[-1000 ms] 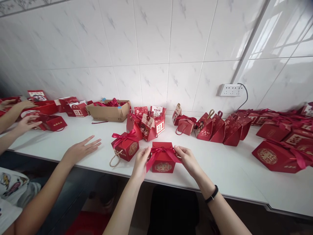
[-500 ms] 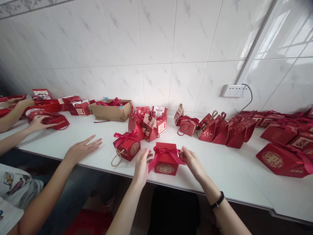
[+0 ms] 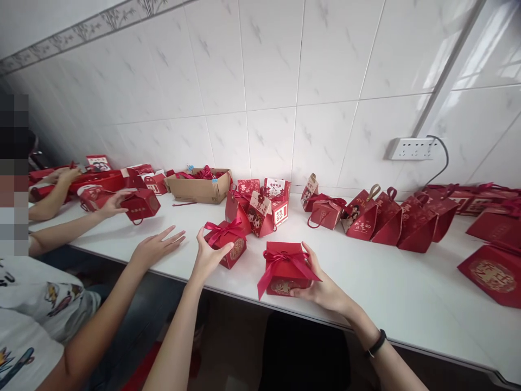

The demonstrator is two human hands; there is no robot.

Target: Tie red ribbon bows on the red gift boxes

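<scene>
My right hand (image 3: 321,282) is closed around the right side of a red gift box (image 3: 285,247), its thumb on the front and its fingers toward the back. A wide red ribbon bow lies across that box, and a gold emblem shows partly on its front. To the left, my left hand (image 3: 209,258) is curved around a second red gift box (image 3: 234,255) with a ribbon bow. The thumb lies across its front and the fingers are at its left side. Both boxes stand on the white table (image 3: 345,266) near its front edge.
Behind stand several red boxes (image 3: 260,214) and a row of red handled boxes (image 3: 382,222). A cardboard box (image 3: 199,189) holds red ribbon. At left, a co-worker's hand (image 3: 158,250) lies near the table edge; another hand (image 3: 114,203) holds a red box. More boxes (image 3: 492,271) stand right.
My left hand has left the bow and moved left to the second gift box. My right hand has gone from the ribbon end to the box's side. A co-worker's red box has shifted right.
</scene>
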